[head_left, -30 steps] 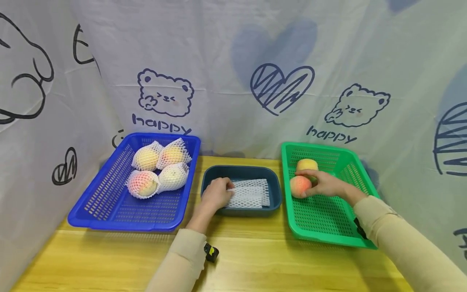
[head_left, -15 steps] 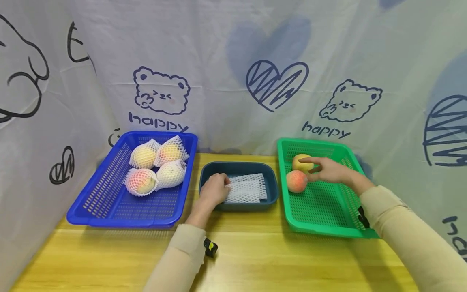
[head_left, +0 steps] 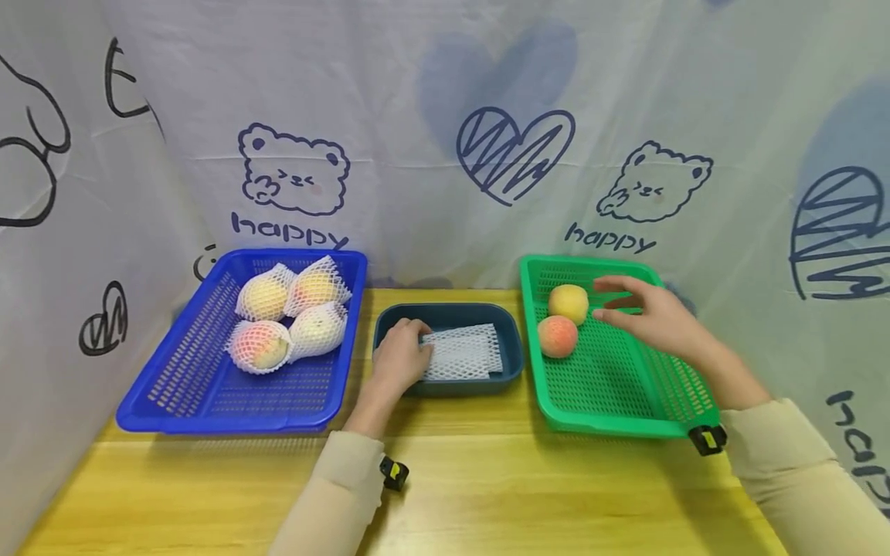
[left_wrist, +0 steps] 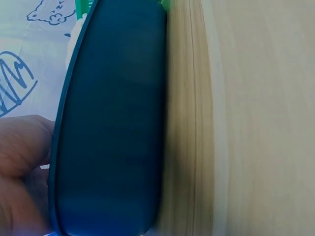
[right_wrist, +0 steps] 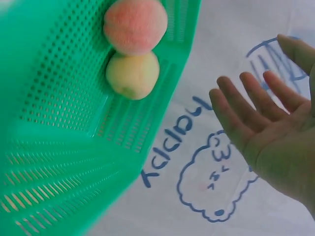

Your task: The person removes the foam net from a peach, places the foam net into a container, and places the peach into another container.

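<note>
My left hand (head_left: 403,357) is down in the dark blue tray (head_left: 452,390), its curled fingers pinching the left end of the white foam nets (head_left: 462,354). In the left wrist view the tray's outer side hides most of that grip. Over the green basket (head_left: 591,422) my right hand (head_left: 653,315) hovers with fingers spread, holding nothing. Just left of it, inside the basket, a yellow peach (head_left: 568,304) and a pink-red peach (head_left: 558,337) lie touching. Both peaches are bare in the right wrist view, apart from the hand.
On the left stands a blue basket (head_left: 229,423) with several net-wrapped peaches (head_left: 260,345) in it. All three containers rest on a wooden table (head_left: 473,494). A printed white curtain (head_left: 410,208) hangs close behind them.
My right hand has let go of the pink-red peach and moved right and up, away from both fruits. The left hand stays at the foam nets. The head view has shifted slightly.
</note>
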`<state>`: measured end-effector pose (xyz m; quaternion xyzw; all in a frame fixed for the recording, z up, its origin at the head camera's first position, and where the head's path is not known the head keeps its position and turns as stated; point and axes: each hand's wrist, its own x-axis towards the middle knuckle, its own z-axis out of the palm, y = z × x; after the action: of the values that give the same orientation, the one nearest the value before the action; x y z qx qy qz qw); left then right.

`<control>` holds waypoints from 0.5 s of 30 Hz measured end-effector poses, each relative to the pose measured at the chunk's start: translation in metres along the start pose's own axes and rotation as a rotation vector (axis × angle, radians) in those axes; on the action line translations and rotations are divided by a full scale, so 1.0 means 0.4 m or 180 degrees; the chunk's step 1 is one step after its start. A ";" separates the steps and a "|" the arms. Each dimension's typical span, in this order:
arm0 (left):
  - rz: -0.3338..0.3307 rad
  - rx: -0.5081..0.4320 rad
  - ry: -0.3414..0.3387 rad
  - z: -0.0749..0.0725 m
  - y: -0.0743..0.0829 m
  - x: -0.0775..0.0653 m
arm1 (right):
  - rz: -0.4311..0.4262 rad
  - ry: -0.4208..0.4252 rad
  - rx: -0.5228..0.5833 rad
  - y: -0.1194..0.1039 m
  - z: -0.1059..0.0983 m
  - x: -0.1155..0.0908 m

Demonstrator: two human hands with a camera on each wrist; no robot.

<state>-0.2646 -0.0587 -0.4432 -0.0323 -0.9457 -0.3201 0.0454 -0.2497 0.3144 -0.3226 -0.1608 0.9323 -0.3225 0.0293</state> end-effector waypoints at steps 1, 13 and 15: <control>0.0034 -0.0031 0.0070 -0.003 0.000 -0.003 | 0.0006 0.0082 0.0011 -0.005 0.009 -0.013; 0.0549 -0.0147 0.0912 -0.045 0.011 -0.060 | -0.0353 0.1307 -0.0342 -0.008 0.165 -0.159; 0.0676 -0.0103 0.1079 -0.058 0.017 -0.073 | -0.0401 0.1477 -0.0505 -0.003 0.191 -0.181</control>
<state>-0.2336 -0.0683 -0.4240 -0.0783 -0.9106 -0.3295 0.2370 -0.1688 0.2914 -0.3860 -0.1421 0.9246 -0.2779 -0.2184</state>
